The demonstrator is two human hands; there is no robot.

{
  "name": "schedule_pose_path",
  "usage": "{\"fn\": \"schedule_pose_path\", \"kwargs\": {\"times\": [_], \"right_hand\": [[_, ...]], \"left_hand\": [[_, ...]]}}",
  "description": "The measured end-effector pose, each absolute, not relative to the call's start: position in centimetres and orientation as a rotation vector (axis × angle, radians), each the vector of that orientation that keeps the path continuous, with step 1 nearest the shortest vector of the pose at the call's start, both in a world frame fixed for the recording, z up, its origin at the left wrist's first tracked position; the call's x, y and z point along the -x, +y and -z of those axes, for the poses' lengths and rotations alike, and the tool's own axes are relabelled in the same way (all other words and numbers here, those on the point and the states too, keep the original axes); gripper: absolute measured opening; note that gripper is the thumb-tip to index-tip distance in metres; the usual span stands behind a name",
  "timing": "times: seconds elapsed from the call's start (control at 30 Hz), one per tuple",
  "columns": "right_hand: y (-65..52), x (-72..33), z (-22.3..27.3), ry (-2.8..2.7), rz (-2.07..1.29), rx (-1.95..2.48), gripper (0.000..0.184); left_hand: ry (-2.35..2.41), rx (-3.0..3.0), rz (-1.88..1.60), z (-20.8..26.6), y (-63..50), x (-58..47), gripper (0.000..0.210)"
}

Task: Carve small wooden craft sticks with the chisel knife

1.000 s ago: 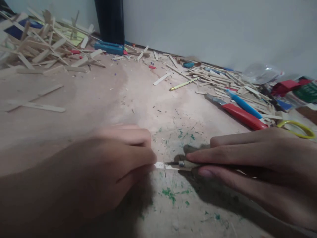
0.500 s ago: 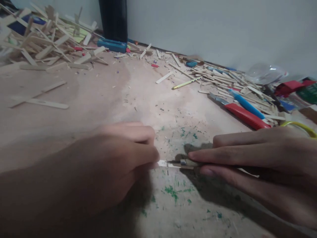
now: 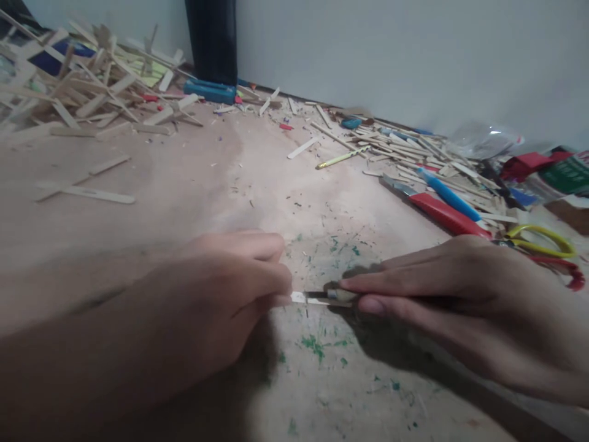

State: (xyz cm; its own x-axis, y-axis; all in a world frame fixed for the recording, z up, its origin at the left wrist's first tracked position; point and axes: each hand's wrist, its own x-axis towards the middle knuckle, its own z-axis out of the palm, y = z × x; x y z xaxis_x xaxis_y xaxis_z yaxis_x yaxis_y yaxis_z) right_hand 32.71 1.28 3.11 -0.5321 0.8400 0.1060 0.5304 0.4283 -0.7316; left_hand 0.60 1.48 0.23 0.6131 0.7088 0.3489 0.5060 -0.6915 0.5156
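Left hand (image 3: pixel 239 282): grip pinched closed on the wooden stick (image 3: pixel 299 297), which sits at the desk (image 3: pixel 193 184) surface between both hands. Right hand (image 3: pixel 442 294): grip closed around slim knife (image 3: pixel 340 295), blade at the stick. Stick looks not yet parted; cut depth unreadable. Loose sticks (image 3: pixel 405 146), far right, no hand on them.

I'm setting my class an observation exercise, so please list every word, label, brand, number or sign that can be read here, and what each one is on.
No text can be read with certainty.
Green label, at the right edge: pale lettering, too blurred to read.
Stick between the hands: small dark marks, too small to tell whether they are writing.
Red knife: no readable marking.
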Motion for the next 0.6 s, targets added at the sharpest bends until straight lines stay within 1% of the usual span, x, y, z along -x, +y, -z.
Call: {"fn": "schedule_pose_path", "kwargs": {"times": [0.07, 0.13, 0.2, 0.3, 0.37, 0.5, 0.6], "right_hand": [[1.5, -32.4, -2.7, -2.216, -1.097, 1.130, 0.048], [1.6, -32.2, -2.2, -2.153, -1.257, 1.122, 0.051], [1.5, -32.2, -1.9, -2.094, -1.326, 1.122, 0.053], [1.5, -32.3, -1.6, -2.034, -1.325, 1.126, 0.055], [1.6, -32.4, -1.6, -2.030, -1.279, 1.135, 0.050], [2.0, -32.8, -1.9, -2.160, -1.231, 1.138, 0.024], [2.1, -32.9, -2.2, -2.170, -1.228, 1.207, 0.024]], "left_hand": [[0.958, -2.480, -0.771, -0.2, 1.5, -0.7, 0.043], [0.944, -2.483, -0.772, 0.0, 1.5, -0.7, 0.044], [0.952, -2.491, -0.753, 0.1, 1.4, -0.6, 0.044], [0.978, -2.501, -0.713, 0.2, 1.4, -0.6, 0.045], [0.982, -2.498, -0.724, 0.3, 1.4, -0.6, 0.045], [0.941, -2.514, -0.697, 0.0, 1.6, -0.2, 0.045], [0.895, -2.570, -0.609, -0.3, 1.8, 0.4, 0.040]]}}
